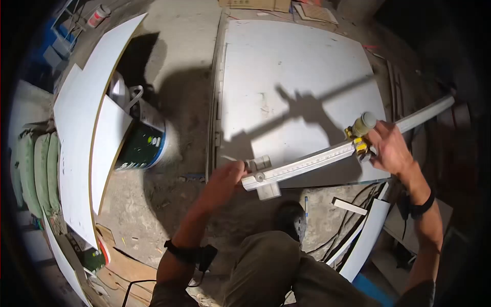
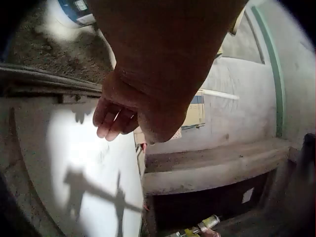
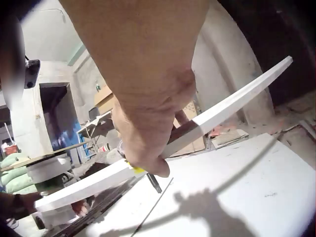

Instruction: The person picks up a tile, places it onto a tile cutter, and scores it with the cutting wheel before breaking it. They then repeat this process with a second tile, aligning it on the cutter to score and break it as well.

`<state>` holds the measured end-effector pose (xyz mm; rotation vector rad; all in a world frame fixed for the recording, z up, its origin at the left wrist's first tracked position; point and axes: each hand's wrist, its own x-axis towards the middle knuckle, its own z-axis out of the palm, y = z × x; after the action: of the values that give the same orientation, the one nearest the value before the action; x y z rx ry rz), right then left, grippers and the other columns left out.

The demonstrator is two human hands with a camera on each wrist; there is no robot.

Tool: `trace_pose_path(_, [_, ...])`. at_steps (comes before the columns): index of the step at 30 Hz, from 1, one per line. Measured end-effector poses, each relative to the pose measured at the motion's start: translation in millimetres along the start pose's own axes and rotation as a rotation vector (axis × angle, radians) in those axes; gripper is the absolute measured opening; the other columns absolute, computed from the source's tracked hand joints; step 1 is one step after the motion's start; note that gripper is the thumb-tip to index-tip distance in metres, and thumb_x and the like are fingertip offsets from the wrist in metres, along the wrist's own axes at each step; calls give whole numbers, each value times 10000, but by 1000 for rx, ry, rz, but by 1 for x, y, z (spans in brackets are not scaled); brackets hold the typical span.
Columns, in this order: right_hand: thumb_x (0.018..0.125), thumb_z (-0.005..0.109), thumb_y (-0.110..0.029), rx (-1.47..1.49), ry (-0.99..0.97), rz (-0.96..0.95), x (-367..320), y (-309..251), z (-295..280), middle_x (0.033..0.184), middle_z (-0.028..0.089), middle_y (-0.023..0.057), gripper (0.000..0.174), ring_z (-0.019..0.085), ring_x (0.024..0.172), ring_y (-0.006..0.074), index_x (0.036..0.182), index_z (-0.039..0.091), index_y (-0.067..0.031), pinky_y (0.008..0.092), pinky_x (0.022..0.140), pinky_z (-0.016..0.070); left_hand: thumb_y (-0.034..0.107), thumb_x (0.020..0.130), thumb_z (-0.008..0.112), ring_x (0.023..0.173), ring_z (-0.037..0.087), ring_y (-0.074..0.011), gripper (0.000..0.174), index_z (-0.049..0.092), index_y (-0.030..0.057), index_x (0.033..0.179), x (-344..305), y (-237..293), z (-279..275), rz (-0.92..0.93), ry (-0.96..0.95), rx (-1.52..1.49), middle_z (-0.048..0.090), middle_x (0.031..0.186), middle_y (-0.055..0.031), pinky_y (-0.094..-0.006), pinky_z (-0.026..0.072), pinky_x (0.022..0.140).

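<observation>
My right hand grips a long aluminium T-square cutter at its yellow sliding head, which carries a round knob. The bar has a printed scale and slants over the near part of a white board, casting a shadow on it. In the right wrist view, thumb and fingers wrap about the bar. My left hand is beside the cutter's crosspiece at its left end. The left wrist view shows that hand with loosely bent fingers and nothing between them; the bar's left end is out of that view.
At the left, large white offcuts lean against a dark green bucket. Green sacks lie behind them. White strips and cables lie on the floor at the lower right. A cardboard box stands beyond the board.
</observation>
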<state>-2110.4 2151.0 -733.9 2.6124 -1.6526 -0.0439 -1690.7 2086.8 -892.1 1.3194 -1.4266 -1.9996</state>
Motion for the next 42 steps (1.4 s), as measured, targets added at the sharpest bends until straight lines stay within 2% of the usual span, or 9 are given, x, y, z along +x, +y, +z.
trace_pose_path(4, [654,815,-87,135,25,3,-10,-74,20,1013,637,183,469,681,796,354,1090,649,-47,464,665,585,396,1083,535,977,698,-196,464,577,3,1326,-61,12,8,-160,88,-505,651,1255,-133,-385,577,931])
trace_pose_path(8, [711,802,-55,347,37,95,-30,-149,40,1010,642,178,333,670,707,350,1009,656,-24,444,589,571,442,1056,563,1058,652,-193,488,577,36,1326,-109,-7,-6,-94,353,-345,643,1216,-83,-395,557,901])
trace_pose_path(12, [723,833,-127,381,-7,49,-52,-195,74,976,666,159,295,699,784,347,947,659,-48,458,634,576,288,1045,613,1066,625,-154,381,598,11,1306,-151,-57,-36,-99,335,-814,658,1158,-60,-332,495,919])
trace_pose_path(16, [719,843,-175,602,95,-68,-61,-210,128,936,640,143,324,696,822,342,954,654,-58,477,648,558,254,1021,614,1026,634,-151,353,631,-8,1257,-167,-77,-26,-231,460,-656,682,1117,-65,-321,497,913])
trace_pose_path(20, [704,852,-133,687,17,171,-63,-229,131,851,610,103,312,655,695,306,965,695,-64,431,567,529,146,925,657,1012,646,-185,381,628,-24,1264,-179,-113,-27,-301,366,-698,686,1097,-93,-327,503,928])
trace_pose_path(21, [758,818,-147,653,-24,104,-66,-228,140,852,584,108,279,630,683,322,976,670,-53,453,576,518,150,914,662,1006,645,-189,402,623,-33,1270,-184,-119,-23,-367,401,-680,684,1092,-104,-339,506,914])
trace_pose_path(24, [790,782,-165,574,-248,161,-69,-238,148,898,599,123,249,629,709,335,969,660,-41,464,595,519,172,922,672,974,640,-171,415,619,-24,1284,-174,-143,-13,-315,457,-600,682,1074,-83,-332,507,872])
trace_pose_path(30, [788,753,-146,612,-90,171,-60,-260,161,923,603,145,276,651,805,352,1015,647,-29,445,661,537,230,933,705,937,622,-123,379,679,7,1238,-153,-167,-27,-262,508,-534,688,1035,-36,-297,486,828])
trace_pose_path(42, [767,732,-104,727,-151,249,-75,-264,173,1023,610,167,410,674,875,373,1145,652,32,456,729,562,263,973,706,1014,625,-157,418,670,-17,1281,-132,-159,-30,-276,600,-436,692,1127,-88,-314,496,886])
